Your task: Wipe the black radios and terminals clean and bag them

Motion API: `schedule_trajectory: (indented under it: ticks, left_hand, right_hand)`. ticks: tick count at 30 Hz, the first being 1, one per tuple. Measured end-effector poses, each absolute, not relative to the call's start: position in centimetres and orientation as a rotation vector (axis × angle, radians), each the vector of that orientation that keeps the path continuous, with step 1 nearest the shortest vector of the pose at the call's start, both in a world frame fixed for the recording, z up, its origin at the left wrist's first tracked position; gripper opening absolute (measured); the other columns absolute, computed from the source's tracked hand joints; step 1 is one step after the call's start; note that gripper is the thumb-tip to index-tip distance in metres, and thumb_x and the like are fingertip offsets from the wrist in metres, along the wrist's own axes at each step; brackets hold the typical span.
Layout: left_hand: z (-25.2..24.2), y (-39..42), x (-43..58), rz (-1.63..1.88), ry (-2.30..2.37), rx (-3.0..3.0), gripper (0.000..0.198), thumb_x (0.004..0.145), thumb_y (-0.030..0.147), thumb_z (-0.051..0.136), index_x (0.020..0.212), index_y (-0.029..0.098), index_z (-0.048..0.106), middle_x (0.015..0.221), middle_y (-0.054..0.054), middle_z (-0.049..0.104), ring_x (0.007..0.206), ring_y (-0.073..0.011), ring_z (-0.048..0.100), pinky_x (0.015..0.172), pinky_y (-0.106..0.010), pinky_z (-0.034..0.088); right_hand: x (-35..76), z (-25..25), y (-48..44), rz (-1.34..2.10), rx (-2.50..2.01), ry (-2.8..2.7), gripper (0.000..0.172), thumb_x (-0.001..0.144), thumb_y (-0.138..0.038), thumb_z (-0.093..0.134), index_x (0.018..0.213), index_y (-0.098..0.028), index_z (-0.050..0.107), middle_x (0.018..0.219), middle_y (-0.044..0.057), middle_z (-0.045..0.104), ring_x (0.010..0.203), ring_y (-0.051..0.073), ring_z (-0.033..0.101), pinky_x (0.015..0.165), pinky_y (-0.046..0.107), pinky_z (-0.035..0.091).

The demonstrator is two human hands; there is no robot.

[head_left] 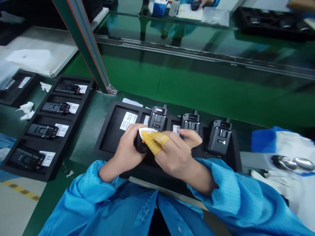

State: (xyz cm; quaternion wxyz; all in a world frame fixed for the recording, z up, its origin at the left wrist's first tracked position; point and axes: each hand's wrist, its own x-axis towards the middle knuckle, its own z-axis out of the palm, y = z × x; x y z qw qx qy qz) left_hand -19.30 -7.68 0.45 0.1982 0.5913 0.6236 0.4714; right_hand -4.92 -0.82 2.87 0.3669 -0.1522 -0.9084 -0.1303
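Observation:
My left hand (128, 144) is wrapped round a small black device (140, 146), mostly hidden by both hands. My right hand (174, 150) wears yellow finger cots on two fingers and presses a small white wipe (145, 131) against the device's top. Both hands hover over a black foam tray (113, 131). Three similar black devices stand upright in the tray's slots: one (157, 118) just behind my hands, another (190, 122) and a third (220, 136) to the right. A white barcode label (128, 120) lies in the tray's left slot.
A second black tray (87, 95) to the left holds several black devices lying flat with labels. Crumpled white wipes (26, 108) lie beside it. A slanted metal post (85, 42) rises behind. A green conveyor (197, 85) runs across. Blue-and-white items and metal objects (290, 163) sit at the right.

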Motion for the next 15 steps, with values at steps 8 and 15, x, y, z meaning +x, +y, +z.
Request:
schedule_trajectory:
  ticks: [8, 15]
  left_hand:
    - [0.3, -7.9, -19.4, 1.318, 1.791, 1.645, 0.055, 0.056, 0.001, 0.051, 0.106, 0.024, 0.05, 0.104, -0.002, 0.061, 0.098, -0.0205, 0.061, 0.084, -0.036, 0.052]
    - [0.3, -7.9, -19.3, 1.319, 1.788, 1.635, 0.053, 0.06, 0.003, 0.058, 0.108, 0.024, 0.051, 0.106, -0.003, 0.062, 0.099, -0.0214, 0.062, 0.086, -0.038, 0.052]
  right_hand:
    - [-5.0, 2.4, -0.1, -0.365, -0.526, -2.267, 0.032, 0.082, -0.003, 0.045, 0.067, -0.021, 0.067, 0.069, -0.003, 0.064, 0.069, 0.009, 0.05, 0.083, 0.036, 0.024]
    - [-5.4, 2.4, -1.2, -0.257, -0.425, -2.299, 0.035, 0.081, -0.003, 0.045, 0.077, -0.026, 0.071, 0.074, -0.004, 0.066, 0.074, 0.009, 0.051, 0.084, 0.037, 0.024]
